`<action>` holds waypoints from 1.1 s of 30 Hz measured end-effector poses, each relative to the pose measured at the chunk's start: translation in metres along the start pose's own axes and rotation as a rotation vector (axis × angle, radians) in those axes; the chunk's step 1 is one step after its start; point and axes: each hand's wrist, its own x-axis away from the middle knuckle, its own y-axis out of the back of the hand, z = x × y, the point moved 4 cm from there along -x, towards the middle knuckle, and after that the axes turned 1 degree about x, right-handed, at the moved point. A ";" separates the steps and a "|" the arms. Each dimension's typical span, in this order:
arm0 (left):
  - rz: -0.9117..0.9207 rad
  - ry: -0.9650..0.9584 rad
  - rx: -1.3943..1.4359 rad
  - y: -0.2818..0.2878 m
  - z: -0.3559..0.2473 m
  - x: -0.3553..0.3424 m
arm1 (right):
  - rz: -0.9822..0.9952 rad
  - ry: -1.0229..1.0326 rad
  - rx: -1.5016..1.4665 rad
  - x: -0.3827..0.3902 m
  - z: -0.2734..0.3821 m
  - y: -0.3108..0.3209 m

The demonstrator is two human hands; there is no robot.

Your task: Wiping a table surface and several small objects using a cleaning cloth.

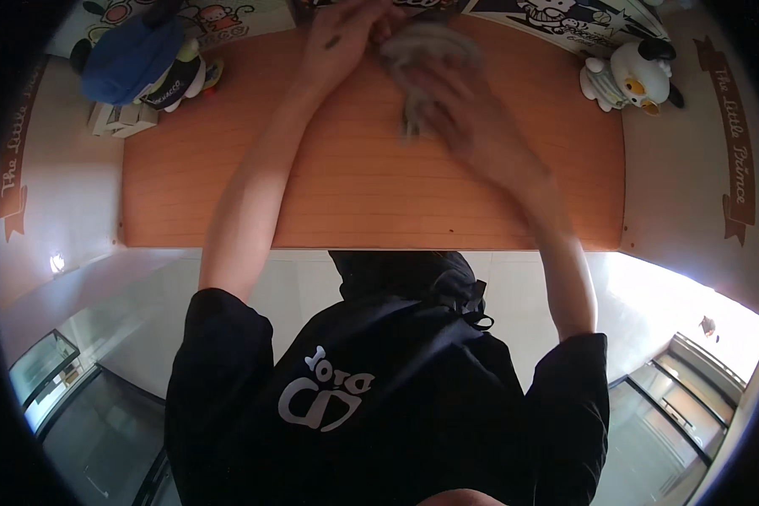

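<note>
On the wood-grain shelf board, a grey cloth lies bunched and smeared by motion near the back. My right hand is on it, fingers bent over its near side, with one corner hanging toward me. To the cloth's left, my left hand reaches to the back of the board. Its fingers are curled beside a dark printed panel, and the picture's upper edge hides part of them. What they hold, if anything, I cannot make out.
At the back left stands a figurine in a blue cap, beside a small white block. A white dog-like figurine sits back right. Printed panels line the back. White side walls flank the board.
</note>
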 end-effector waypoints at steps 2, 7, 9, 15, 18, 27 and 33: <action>-0.021 0.000 -0.002 0.000 0.005 -0.004 | -0.049 -0.141 0.028 -0.005 0.010 -0.010; -0.113 0.011 0.055 0.002 0.011 -0.004 | 0.199 0.146 -0.255 0.048 0.139 -0.032; -0.102 0.008 0.143 0.004 0.007 -0.002 | 0.152 0.185 -0.177 0.041 0.128 -0.021; -0.071 0.173 0.311 0.008 0.014 -0.009 | -0.147 -0.210 0.246 0.011 0.018 0.008; -0.086 0.159 0.271 0.018 0.012 -0.002 | 0.190 -0.186 -0.089 0.037 0.086 -0.021; -0.076 0.180 0.187 0.004 -0.006 0.010 | -0.094 -0.486 -0.009 0.034 -0.009 0.038; -0.036 0.126 0.109 0.005 0.010 0.012 | 0.027 -0.144 -0.068 0.036 0.070 0.012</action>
